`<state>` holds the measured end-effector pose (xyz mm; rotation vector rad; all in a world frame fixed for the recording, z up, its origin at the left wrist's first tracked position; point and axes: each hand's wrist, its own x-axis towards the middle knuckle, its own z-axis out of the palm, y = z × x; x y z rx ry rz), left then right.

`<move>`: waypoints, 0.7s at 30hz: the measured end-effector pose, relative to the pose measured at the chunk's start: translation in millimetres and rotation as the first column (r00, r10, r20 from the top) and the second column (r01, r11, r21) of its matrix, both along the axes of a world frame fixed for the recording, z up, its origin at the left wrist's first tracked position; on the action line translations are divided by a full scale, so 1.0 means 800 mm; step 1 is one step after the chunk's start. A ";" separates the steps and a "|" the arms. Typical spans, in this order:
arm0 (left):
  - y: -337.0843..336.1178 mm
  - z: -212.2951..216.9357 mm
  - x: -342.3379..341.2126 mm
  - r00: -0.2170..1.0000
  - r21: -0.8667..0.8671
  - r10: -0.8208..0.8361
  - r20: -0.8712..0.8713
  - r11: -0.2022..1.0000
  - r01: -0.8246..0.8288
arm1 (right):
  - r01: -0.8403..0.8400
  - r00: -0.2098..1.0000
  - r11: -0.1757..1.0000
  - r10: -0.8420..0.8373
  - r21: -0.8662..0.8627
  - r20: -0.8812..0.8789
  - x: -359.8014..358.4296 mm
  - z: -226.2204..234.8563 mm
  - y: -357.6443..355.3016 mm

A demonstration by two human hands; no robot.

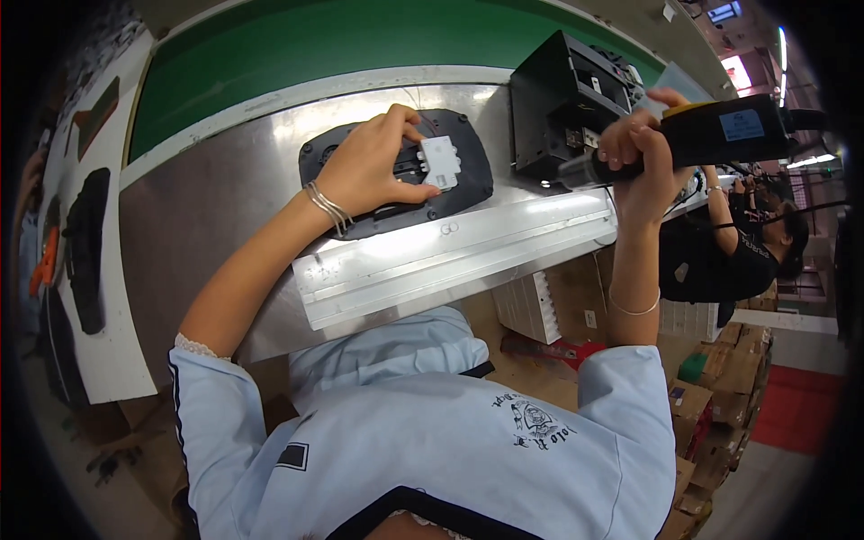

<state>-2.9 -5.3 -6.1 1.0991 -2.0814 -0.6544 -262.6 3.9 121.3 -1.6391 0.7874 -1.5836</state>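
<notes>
The left hand grasps the white part, thumb along its lower edge and fingertips at its upper left corner. The part sits just to the right of the palm, between thumb and forefinger, its right side uncovered. Under both lies the black panel, flat on the metal bench; the part rests over the middle of it, and the wrist crosses the panel's left end.

The right hand is clenched around a black driver, raised well apart from the part, to its right. The driver's tip points left, in front of the black box; whether they touch I cannot tell. A pale metal rail runs along the bench's near edge, just below the panel.
</notes>
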 end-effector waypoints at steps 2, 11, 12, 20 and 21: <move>0.000 -0.001 0.001 1.000 -0.063 0.008 0.014 0.998 -0.007 | -0.111 0.994 0.993 0.112 -0.029 0.016 0.039 -0.003 0.000; -0.001 -0.004 0.000 0.999 -0.018 -0.004 -0.038 1.000 0.003 | -0.334 0.940 0.942 0.331 0.018 0.079 0.134 -0.037 -0.026; -0.001 -0.005 0.000 0.999 -0.015 0.001 -0.040 1.000 -0.001 | -0.318 0.947 0.948 0.317 0.018 0.053 0.134 -0.041 -0.028; -0.002 -0.012 0.001 0.997 -0.049 -0.002 -0.071 0.999 -0.001 | -0.356 0.932 0.933 0.351 0.045 0.083 0.136 -0.047 -0.031; -0.002 -0.013 0.001 0.997 -0.048 -0.001 -0.071 0.999 -0.002 | -0.376 0.924 0.924 0.368 0.064 0.105 0.136 -0.047 -0.030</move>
